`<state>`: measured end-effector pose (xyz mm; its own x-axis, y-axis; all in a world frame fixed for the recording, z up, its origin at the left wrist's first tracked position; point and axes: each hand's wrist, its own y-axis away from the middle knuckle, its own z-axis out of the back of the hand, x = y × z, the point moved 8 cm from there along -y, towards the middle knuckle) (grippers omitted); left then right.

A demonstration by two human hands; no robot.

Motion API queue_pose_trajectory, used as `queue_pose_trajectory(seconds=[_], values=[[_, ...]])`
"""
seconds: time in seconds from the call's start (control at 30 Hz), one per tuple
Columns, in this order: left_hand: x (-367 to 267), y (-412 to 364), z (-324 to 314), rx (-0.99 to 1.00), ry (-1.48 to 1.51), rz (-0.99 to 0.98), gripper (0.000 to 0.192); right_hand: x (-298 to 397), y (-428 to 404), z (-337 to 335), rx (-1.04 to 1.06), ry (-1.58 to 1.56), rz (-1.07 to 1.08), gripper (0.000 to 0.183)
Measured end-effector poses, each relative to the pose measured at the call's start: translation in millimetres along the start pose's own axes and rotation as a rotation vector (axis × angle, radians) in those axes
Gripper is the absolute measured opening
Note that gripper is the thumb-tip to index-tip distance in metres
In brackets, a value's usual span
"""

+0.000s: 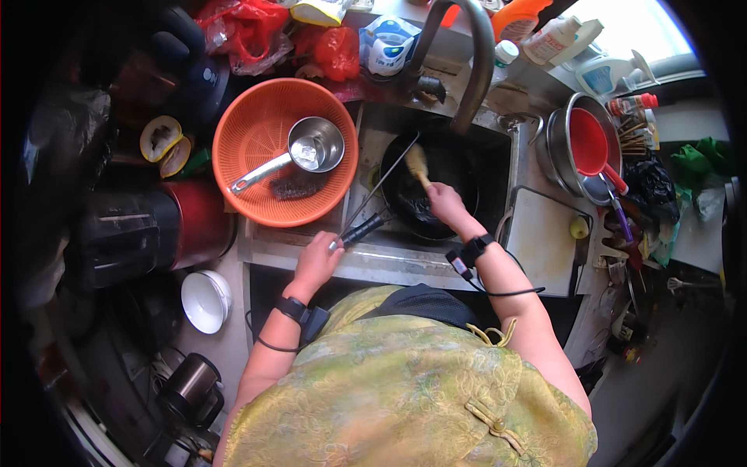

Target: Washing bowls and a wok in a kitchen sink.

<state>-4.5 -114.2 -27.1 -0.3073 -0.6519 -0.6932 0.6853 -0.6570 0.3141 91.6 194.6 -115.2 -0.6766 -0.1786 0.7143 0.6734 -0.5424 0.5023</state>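
A black wok (461, 157) with a black handle (363, 230) sits in the sink (373, 125) below the curved faucet (480, 70). My right hand (448, 204) grips the handle of a pale brush (416, 160), whose head is inside the wok. My left hand (317, 260) holds the near end of a thin metal rod (373, 191), close beside the wok handle; the rod's far end reaches over the wok's left side. What is at that far end is not clear. Left of the sink, an orange plastic colander (233, 152) holds a metal ladle-like pot (327, 143) and a dark scourer (297, 184).
Right of the sink lie a white cutting board (540, 245) and stacked metal bowls (551, 149) with a red ladle (588, 140). Bottles (551, 41) line the back ledge. To the left stand a red and black appliance (192, 225) and white bowls (204, 300).
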Motion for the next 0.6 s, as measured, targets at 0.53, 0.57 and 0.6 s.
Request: queue_pose_trajectory(seconds=[0.53, 0.57, 0.6], values=[[14.8, -7.6, -13.0, 0.011, 0.009, -0.207, 0.017, 90.2, 245.0, 157.7, -0.241, -0.325, 0.178, 0.037], [17.8, -6.3, -12.7, 0.004, -0.002, -0.201, 0.018, 112.9, 265.3, 173.1, -0.281, -0.258, 0.187, 0.045], [16.5, -6.0, -12.7, 0.001, -0.002, -0.204, 0.018, 137.2, 288.1, 189.1, -0.334, -0.205, 0.27, 0.047]])
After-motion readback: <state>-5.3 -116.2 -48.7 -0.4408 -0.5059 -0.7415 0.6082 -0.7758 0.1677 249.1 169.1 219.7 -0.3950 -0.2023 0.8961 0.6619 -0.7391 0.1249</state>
